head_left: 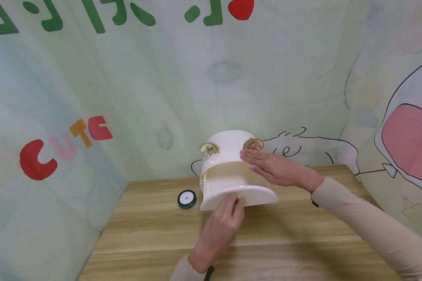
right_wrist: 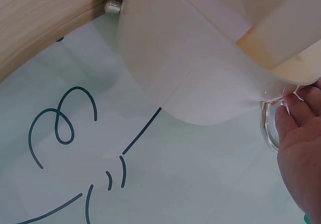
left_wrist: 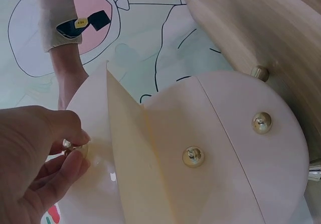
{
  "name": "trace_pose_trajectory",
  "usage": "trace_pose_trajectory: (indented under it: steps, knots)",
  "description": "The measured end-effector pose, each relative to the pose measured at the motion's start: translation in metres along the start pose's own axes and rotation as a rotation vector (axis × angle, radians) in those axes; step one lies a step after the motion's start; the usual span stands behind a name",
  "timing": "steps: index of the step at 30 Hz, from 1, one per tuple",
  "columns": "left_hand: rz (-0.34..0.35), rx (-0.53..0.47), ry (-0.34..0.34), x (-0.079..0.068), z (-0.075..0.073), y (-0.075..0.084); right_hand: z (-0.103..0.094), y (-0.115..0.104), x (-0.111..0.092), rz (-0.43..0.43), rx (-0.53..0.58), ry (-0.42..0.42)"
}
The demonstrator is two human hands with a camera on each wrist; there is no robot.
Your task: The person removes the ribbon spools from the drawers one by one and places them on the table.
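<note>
A white rounded box (head_left: 228, 142) with drawers stands on the table near the wall, two gold round ears on top. Its top drawer (head_left: 253, 195) is pulled out, with a curved front. Pinched between my left hand's (head_left: 222, 220) thumb and fingers is the gold knob (left_wrist: 85, 149) of that drawer. My right hand (head_left: 276, 167) lies with straight fingers on the box's upper right edge, fingertips beside the right gold ear (head_left: 254, 143). In the left wrist view, the lower front panels each carry a gold knob (left_wrist: 193, 156).
On the wooden table (head_left: 144, 234), a dark green roll with a white face (head_left: 186, 198) lies left of the box. A printed cloth backdrop (head_left: 154, 97) rises right behind the table. Small metal feet (left_wrist: 260, 73) show at the box's bottom.
</note>
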State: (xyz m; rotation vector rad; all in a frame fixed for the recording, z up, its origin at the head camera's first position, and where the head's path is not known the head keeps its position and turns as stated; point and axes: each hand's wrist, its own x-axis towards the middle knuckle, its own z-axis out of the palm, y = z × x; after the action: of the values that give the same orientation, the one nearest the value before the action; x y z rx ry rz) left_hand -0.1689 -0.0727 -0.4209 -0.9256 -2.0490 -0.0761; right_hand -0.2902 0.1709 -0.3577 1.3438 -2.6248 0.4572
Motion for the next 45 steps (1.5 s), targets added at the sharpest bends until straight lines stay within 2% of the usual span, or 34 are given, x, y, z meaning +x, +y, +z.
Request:
trace_pose_trajectory:
  steps: [14, 25, 37, 42, 45]
  knots:
    - [-0.003, 0.063, 0.018, 0.011, 0.019, -0.017, -0.001, 0.000, -0.001, 0.018, 0.007, 0.001]
    - [-0.060, 0.038, -0.027, 0.021, 0.030, -0.026, -0.002, -0.002, -0.002, 0.028, 0.010, 0.009]
    - [-0.097, -0.021, -0.016, 0.033, 0.045, -0.041, 0.000, -0.002, 0.000, 0.030, -0.007, 0.012]
    - [-0.092, -0.004, 0.010, 0.035, 0.051, -0.046, 0.001, -0.001, 0.000, 0.009, -0.010, 0.028]
    - [-0.092, 0.007, 0.002, 0.035, 0.053, -0.049, 0.000, -0.001, 0.000, 0.007, -0.006, 0.027]
